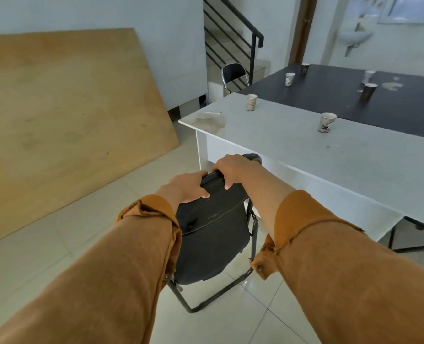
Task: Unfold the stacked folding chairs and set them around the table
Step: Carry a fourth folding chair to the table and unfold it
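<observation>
**2 hands gripping a black folding chair by the white table**

The folding chair (213,234) is standing on pale floor tiles, just near of the white table's (330,157) left end. It is showing black padded panels with a seam across the back, and a dark tube frame ending in a floor bar. The left hand (188,186) and right hand (233,170) are each curling fingers over its top edge, thumbs on the near face. Orange sleeves (136,244) are covering the chair's left side, so how far it is opened is hard to tell. A dark rounded shape (253,157) behind the right hand is too hidden to make out.
</observation>
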